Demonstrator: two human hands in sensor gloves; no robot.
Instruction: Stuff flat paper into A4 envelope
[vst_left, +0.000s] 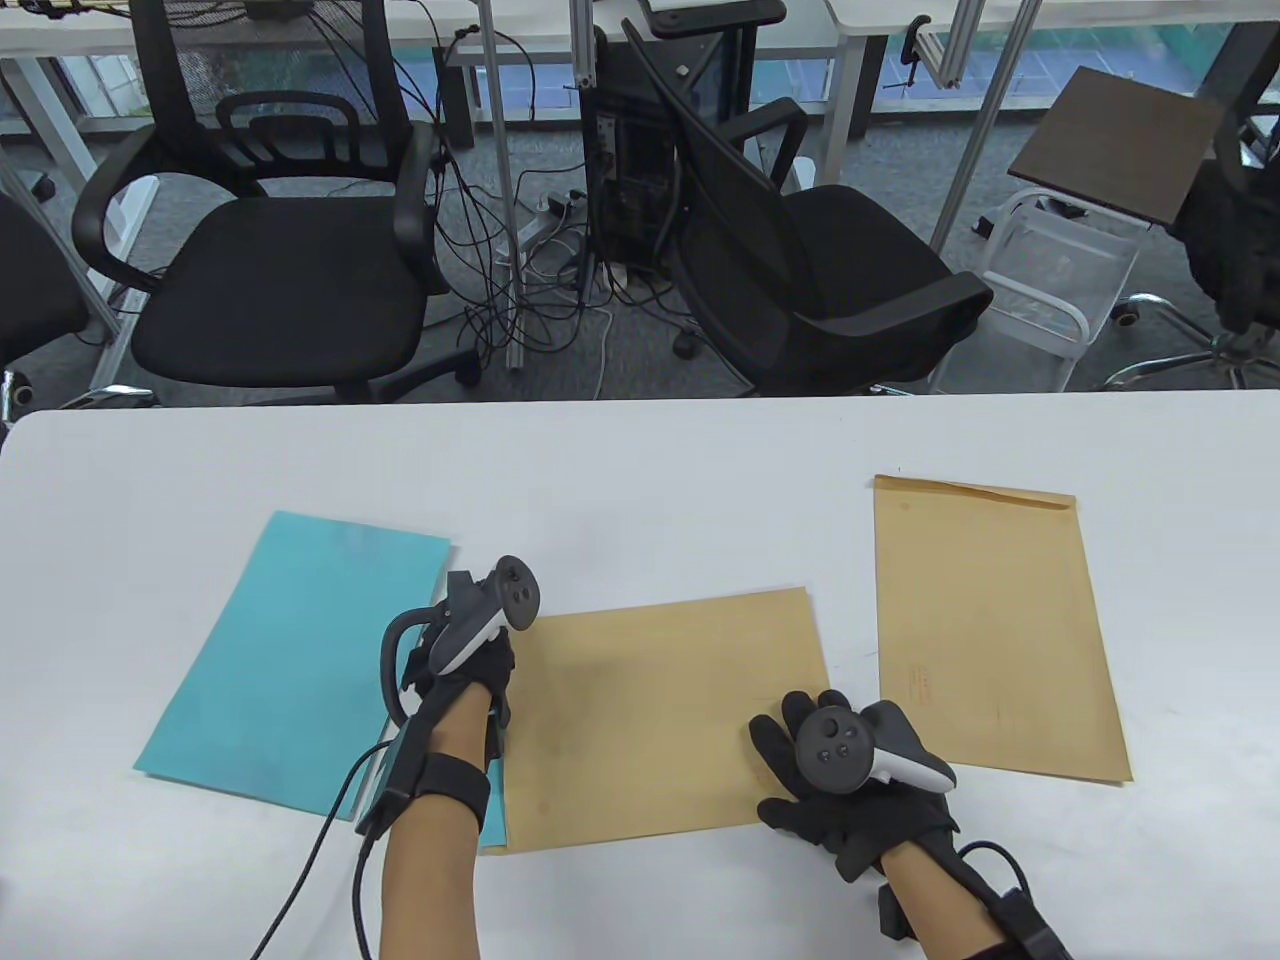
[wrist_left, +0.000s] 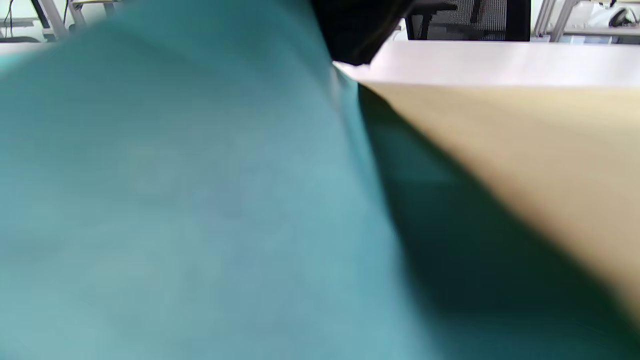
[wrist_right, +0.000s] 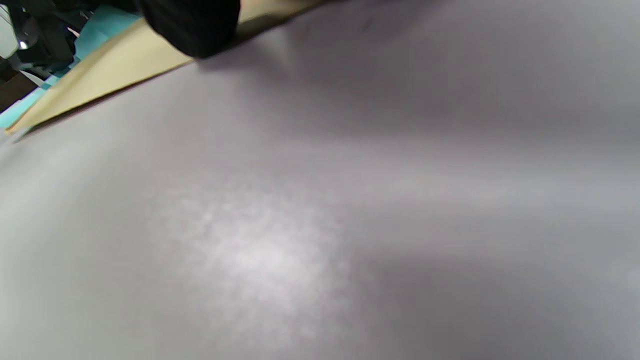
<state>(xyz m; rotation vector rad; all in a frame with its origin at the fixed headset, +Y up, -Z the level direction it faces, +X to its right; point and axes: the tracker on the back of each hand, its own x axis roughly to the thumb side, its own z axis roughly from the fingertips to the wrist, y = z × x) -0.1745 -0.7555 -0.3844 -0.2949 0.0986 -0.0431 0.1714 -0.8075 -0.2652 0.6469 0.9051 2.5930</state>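
A teal sheet of paper (vst_left: 290, 660) lies at the left of the white table (vst_left: 640, 470). A brown A4 envelope (vst_left: 650, 720) lies in the middle, its left edge over the sheet's right edge. My left hand (vst_left: 480, 670) is at that edge and grips the teal sheet, which bulges up close in the left wrist view (wrist_left: 175, 200) beside the envelope (wrist_left: 525, 150). My right hand (vst_left: 790, 770) rests flat, fingers spread, on the envelope's near right corner. In the right wrist view a fingertip (wrist_right: 190, 25) presses the envelope (wrist_right: 115, 65).
A second brown envelope (vst_left: 990, 630) lies at the right of the table, apart from my right hand. Two black office chairs (vst_left: 280, 280) and cables stand beyond the far edge. The hands' cables trail off the near edge.
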